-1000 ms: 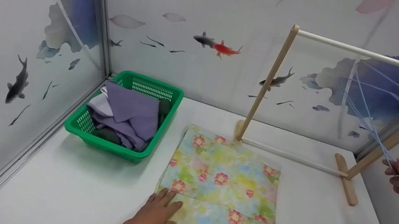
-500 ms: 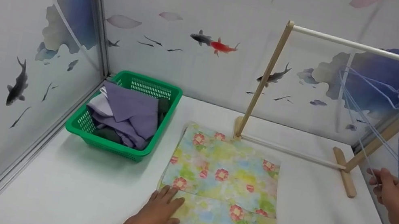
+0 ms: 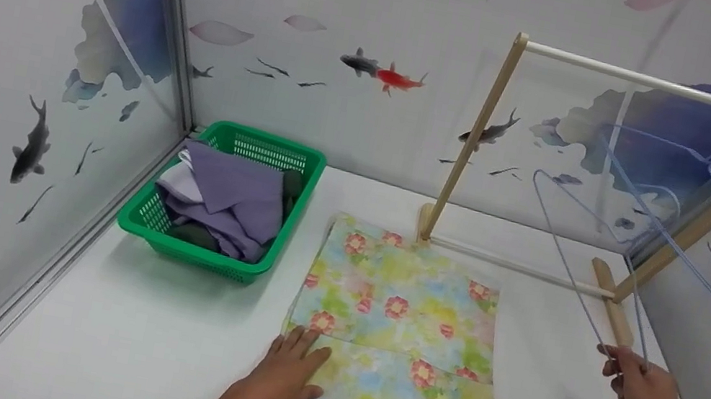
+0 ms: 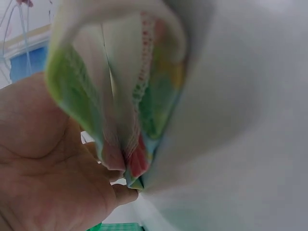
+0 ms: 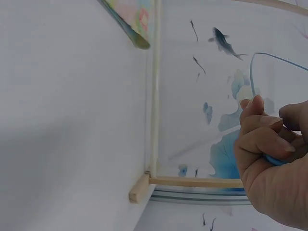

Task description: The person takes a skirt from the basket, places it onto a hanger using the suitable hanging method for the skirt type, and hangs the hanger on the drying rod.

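In the head view, the flowered cloth (image 3: 409, 311) is laid out on the table (image 3: 155, 340) in front of the wooden rack (image 3: 476, 133), its left edge covered by the left hand (image 3: 284, 377) with fingers spread, while a blue wire hanger (image 3: 565, 255) is pinched by the right hand (image 3: 643, 393) near the rack's right foot. Left wrist's kinda blurry, but the cloth's edge is seen against partly hidden fingers. On the right wrist, the hanger's wire is gripped in curled fingers.

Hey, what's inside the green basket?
In the green basket, a purple cloth lies uppermost, with pale cloth showing at its left and dark cloth at the front and right. Whatever lies beneath is covered, so I can't tell.
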`<state>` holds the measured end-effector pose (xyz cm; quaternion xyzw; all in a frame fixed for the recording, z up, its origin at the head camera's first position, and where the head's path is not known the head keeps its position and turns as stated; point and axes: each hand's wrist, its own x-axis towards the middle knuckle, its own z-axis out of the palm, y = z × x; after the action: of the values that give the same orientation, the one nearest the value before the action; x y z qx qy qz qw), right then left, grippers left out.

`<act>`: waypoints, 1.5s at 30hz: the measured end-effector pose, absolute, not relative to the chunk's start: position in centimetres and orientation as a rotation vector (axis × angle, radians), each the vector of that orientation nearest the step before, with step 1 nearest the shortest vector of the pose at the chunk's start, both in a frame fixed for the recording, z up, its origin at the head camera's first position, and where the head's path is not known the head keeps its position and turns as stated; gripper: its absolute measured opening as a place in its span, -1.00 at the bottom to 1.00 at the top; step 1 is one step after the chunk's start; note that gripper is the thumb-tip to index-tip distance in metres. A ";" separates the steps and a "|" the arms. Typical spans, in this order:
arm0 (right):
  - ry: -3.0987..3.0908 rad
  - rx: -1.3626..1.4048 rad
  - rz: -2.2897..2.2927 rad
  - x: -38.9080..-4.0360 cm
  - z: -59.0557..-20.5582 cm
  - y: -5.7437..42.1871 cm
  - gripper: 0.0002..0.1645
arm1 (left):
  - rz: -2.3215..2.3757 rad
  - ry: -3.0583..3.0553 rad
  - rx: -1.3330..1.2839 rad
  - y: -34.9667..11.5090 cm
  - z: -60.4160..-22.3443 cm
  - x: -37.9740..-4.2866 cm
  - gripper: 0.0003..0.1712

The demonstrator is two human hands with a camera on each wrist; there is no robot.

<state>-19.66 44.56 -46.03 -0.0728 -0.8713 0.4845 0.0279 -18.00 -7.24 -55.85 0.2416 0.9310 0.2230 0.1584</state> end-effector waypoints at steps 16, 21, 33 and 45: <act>-2.936 -0.563 1.390 -16.1 -52.9 44.2 -0.05 | 0.640 2.688 0.749 -7.1 -56.0 -17.9 -0.31; -2.969 -0.637 1.368 -15.4 -54.3 44.4 -0.06 | 0.633 2.674 0.757 -7.0 -56.0 -18.1 -0.30; -3.221 -0.568 1.121 -15.1 -55.5 40.9 -0.56 | 0.610 2.683 0.738 -7.1 -55.7 -18.2 -0.29; -3.497 -0.456 0.915 -13.1 -53.8 36.9 -0.74 | 0.507 2.735 0.734 -4.0 -53.8 -17.2 -0.29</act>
<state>-13.08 36.88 -53.83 -0.1212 -0.9298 0.2432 -0.2483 -17.21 -3.95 -53.82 0.2529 0.9424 0.1748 0.1320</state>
